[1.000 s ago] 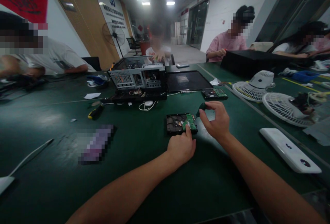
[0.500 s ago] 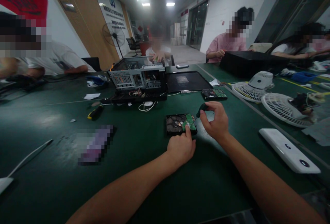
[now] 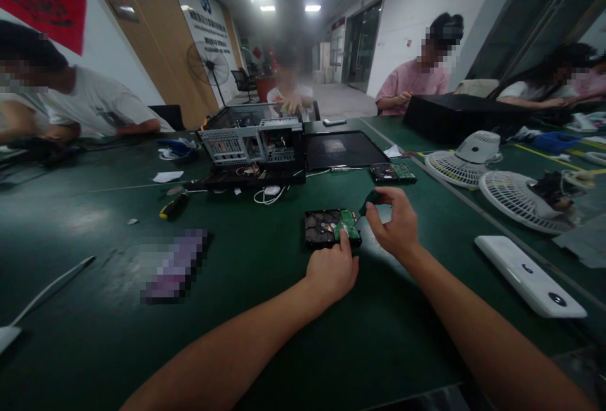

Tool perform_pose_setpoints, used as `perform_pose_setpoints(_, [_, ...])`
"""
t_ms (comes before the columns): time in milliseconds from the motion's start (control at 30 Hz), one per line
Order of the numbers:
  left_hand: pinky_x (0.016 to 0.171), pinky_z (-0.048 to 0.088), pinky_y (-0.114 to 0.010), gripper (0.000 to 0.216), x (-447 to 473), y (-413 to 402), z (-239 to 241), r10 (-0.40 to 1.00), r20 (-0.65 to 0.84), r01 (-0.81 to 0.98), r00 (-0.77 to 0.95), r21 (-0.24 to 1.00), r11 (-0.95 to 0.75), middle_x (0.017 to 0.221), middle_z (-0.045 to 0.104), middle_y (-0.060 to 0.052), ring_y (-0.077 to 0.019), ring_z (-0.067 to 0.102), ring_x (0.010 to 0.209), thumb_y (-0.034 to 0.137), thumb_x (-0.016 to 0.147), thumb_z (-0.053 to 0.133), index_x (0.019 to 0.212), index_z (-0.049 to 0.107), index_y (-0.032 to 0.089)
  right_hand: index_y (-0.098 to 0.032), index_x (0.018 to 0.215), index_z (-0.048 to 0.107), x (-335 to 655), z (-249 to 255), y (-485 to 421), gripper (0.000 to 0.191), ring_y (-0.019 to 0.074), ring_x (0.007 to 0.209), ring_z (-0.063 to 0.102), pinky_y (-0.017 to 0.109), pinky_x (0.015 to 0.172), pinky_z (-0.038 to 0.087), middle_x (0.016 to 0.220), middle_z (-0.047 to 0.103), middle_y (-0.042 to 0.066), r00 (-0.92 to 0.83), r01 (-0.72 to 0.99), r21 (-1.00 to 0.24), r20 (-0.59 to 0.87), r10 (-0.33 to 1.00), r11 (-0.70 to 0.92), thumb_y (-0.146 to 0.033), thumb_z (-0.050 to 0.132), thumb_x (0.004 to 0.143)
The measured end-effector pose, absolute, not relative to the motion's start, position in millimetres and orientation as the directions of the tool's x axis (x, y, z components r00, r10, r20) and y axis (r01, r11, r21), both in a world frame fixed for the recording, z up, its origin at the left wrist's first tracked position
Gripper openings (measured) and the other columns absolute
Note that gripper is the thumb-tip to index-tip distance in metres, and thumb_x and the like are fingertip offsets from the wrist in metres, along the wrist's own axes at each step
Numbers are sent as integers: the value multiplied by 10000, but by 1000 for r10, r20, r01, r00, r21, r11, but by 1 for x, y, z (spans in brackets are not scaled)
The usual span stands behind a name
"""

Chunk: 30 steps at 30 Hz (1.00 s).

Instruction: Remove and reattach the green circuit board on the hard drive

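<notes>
A hard drive (image 3: 318, 226) lies on the green table in front of me, its green circuit board (image 3: 349, 216) facing up at the right end. My left hand (image 3: 332, 272) presses its outstretched index finger onto that board while the other fingers curl in at the drive's near edge. Pinched between the thumb and fingers of my right hand (image 3: 396, 220) is a dark-handled screwdriver (image 3: 370, 200). It is held tilted, and its thin shaft runs down to the board's right side. The exact spot its tip touches is too small to make out.
An opened computer case (image 3: 258, 146) stands beyond the drive, beside a black panel (image 3: 343, 149). A second hard drive (image 3: 392, 173) lies to the right of them. Around these are a yellow-black screwdriver (image 3: 173, 206), a blurred-out phone-like slab (image 3: 177, 266), a white device (image 3: 530, 277) and fan parts (image 3: 521, 199).
Both hands, the screwdriver and the hard drive hold almost the same position. The whole view has shifted very slightly.
</notes>
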<state>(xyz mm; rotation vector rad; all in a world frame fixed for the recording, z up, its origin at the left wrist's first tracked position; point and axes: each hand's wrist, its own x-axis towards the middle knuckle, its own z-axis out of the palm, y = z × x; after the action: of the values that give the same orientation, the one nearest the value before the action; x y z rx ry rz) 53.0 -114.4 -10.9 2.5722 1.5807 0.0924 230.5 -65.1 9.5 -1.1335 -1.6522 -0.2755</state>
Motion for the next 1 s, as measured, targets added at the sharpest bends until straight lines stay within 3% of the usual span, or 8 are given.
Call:
perform_pose_setpoints(233, [749, 565, -407, 738, 54, -115, -9, 893, -22, 887, 450, 129, -444, 1124, 727, -230, -312, 757, 869, 431, 1032, 446, 1609, 241, 19, -250, 1280, 558, 230, 13, -65, 385, 226, 886, 629, 443, 814, 579, 1019, 594, 58, -31, 769, -309, 857, 515, 559, -255, 660, 909])
perform_pose_setpoints(533, [748, 567, -416, 745, 54, -114, -8, 890, -46, 887, 453, 127, -445, 1134, 725, -239, -316, 757, 868, 433, 1029, 433, 1613, 227, 18, -246, 1219, 569, 231, 10, -64, 381, 199, 798, 620, 430, 782, 583, 944, 579, 23, 58, 778, -361, 856, 513, 514, -284, 725, 873])
perform_pose_setpoints(833, [752, 569, -419, 735, 54, -115, -9, 889, -24, 883, 457, 129, -451, 1131, 727, -229, -319, 756, 887, 428, 1031, 438, 1605, 242, 14, -226, 1245, 561, 232, 8, -62, 360, 227, 970, 696, 443, 839, 619, 1230, 640, 113, 56, 694, -411, 849, 526, 590, -225, 671, 901])
perform_pose_setpoints(1000, [750, 566, -408, 745, 54, -114, -10, 893, -36, 889, 448, 123, -441, 1123, 729, -229, -307, 758, 860, 433, 1027, 450, 1608, 238, 19, -244, 1236, 573, 231, 5, -62, 379, 206, 857, 712, 425, 813, 623, 1107, 695, 66, 73, 756, -383, 856, 513, 532, -292, 728, 893])
